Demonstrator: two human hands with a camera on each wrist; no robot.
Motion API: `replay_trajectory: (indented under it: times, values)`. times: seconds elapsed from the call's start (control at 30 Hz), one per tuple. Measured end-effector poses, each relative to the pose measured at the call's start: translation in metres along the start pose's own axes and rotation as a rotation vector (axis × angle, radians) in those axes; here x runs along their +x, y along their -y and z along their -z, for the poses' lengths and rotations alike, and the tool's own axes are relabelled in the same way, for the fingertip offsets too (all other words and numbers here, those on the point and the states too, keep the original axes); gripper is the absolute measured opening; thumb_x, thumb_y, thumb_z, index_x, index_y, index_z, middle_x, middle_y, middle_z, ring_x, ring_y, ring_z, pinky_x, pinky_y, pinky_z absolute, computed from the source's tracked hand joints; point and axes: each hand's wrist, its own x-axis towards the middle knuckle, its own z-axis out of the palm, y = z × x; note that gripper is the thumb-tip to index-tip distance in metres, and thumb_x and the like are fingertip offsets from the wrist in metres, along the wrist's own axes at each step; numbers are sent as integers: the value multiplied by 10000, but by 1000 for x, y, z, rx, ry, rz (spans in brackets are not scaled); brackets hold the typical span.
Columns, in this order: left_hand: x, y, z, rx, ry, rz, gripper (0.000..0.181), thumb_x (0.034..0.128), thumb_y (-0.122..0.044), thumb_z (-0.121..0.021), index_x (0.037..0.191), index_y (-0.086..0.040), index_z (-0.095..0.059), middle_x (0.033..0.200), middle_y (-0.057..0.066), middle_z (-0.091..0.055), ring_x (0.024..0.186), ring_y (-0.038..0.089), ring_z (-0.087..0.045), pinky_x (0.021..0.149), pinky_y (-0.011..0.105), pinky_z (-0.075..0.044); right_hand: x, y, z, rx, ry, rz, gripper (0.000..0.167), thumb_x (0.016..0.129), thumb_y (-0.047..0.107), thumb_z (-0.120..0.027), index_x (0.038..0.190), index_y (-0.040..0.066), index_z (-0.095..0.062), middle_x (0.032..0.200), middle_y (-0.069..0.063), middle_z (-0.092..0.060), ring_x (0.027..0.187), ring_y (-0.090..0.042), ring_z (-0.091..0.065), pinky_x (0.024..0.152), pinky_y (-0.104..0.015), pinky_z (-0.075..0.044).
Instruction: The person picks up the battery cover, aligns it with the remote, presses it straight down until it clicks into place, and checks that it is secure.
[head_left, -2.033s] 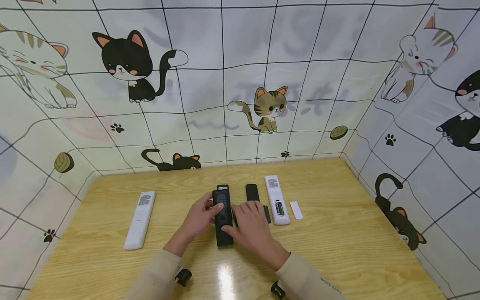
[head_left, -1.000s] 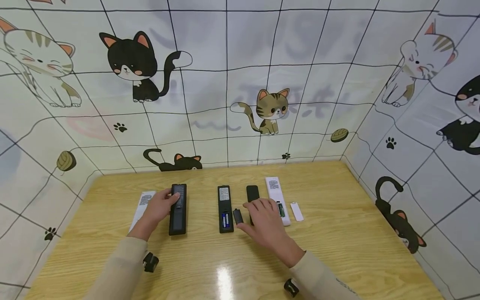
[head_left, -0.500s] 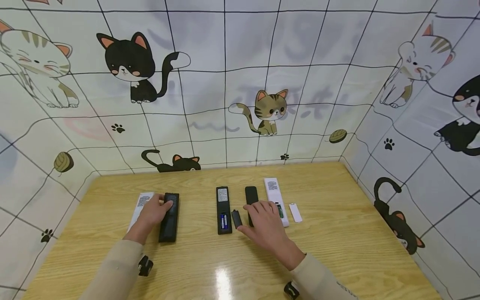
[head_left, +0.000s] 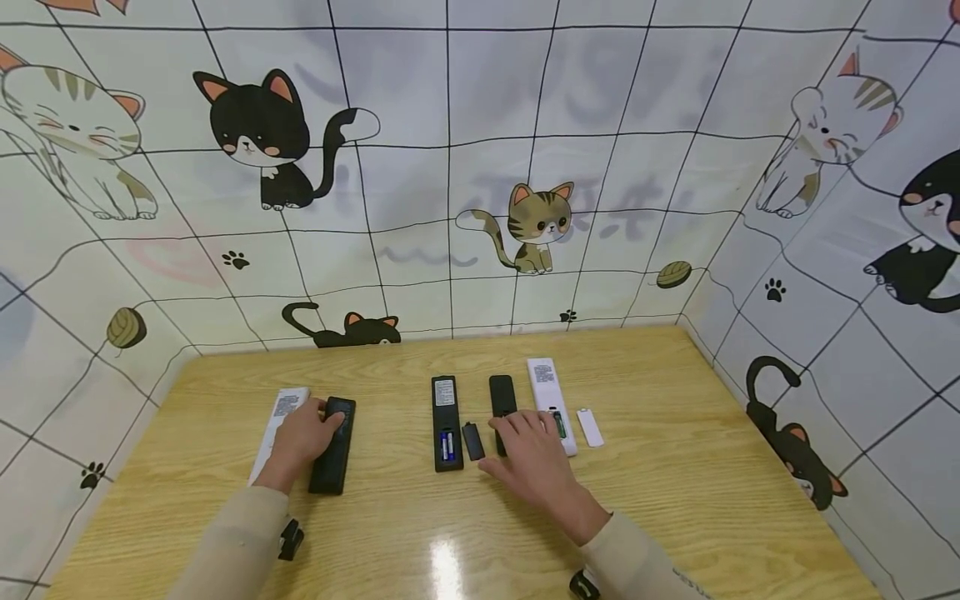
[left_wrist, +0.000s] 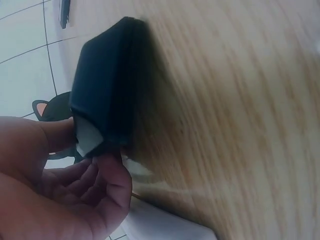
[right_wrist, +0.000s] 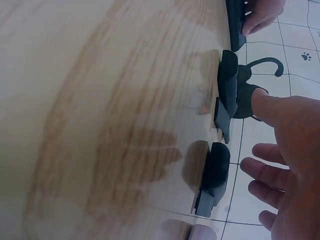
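Note:
My left hand [head_left: 300, 437] grips the far end of a black remote control [head_left: 332, 450] between thumb and fingers. In the left wrist view this remote [left_wrist: 107, 85] is slightly blurred. A white remote [head_left: 288, 402], partly covered by that hand, lies to its left. My right hand [head_left: 536, 458] hovers with relaxed fingers and holds nothing. Under and beyond it is another black remote [head_left: 502, 392], its near end hidden. To its left lie a small black battery cover [head_left: 473, 442] and a black remote [head_left: 445, 393] whose open compartment shows blue batteries [head_left: 447, 446].
A second white remote [head_left: 544, 379], with a battery showing, lies beyond the right hand. Beside it is a white battery cover [head_left: 590, 427]. Cat-printed cloth walls [head_left: 420, 183] bound the wooden table [head_left: 652, 400] at the back and sides.
My left hand has carried the black remote from the middle to the left, beside the white remote, then nearer me. The right hand has withdrawn from the middle and stayed over the right-hand remotes.

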Motion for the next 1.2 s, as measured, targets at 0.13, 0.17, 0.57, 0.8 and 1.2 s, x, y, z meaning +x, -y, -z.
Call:
replay_trajectory:
  times: [0.13, 0.17, 0.57, 0.8, 1.2]
  values:
    - [0, 1, -1, 66, -8, 2, 516, 1005, -286, -501, 1316, 124, -468, 1238, 327, -573, 907, 354, -623, 768, 479, -495, -1, 1, -1, -9, 23, 3, 596, 832, 555, -695, 1281, 178, -591, 1184, -33, -633, 1162, -265, -531, 1018, -485, -343]
    - [0, 2, -2, 76, -9, 3, 518, 1006, -287, -499, 1317, 126, -467, 1236, 327, -573, 897, 347, -625, 760, 475, -498, -1, 1, -2, -12, 25, 3, 599, 832, 558, -694, 1283, 179, -590, 1182, -31, -632, 1162, -263, -531, 1018, -481, -343]
    - [-1, 1, -5, 142, -36, 28, 508, 1012, -286, -497, 1321, 117, -479, 1147, 295, -618, 757, 276, -608, 605, 389, -480, -4, 1, -9, -12, 36, 21, 559, 851, 547, -677, 1272, 190, -592, 1176, -9, -628, 1166, -252, -529, 1054, -486, -339]
    - [1, 1, -5, 199, -32, 56, 464, 1016, -279, -484, 1308, 79, -517, 1168, 288, -624, 822, 345, -643, 643, 458, -507, -5, 3, -9, -4, -8, 40, 510, 843, 512, -704, 1232, 197, -608, 1158, 14, -615, 1162, -231, -527, 1054, -477, -336]
    - [-1, -5, -10, 169, -142, 29, 421, 1002, -213, -484, 1367, -5, -494, 1302, 285, -523, 775, 323, -614, 562, 416, -484, -3, 3, -9, 3, -6, 42, 517, 841, 494, -715, 1248, 200, -594, 1176, 22, -615, 1173, -219, -518, 1039, -458, -334]
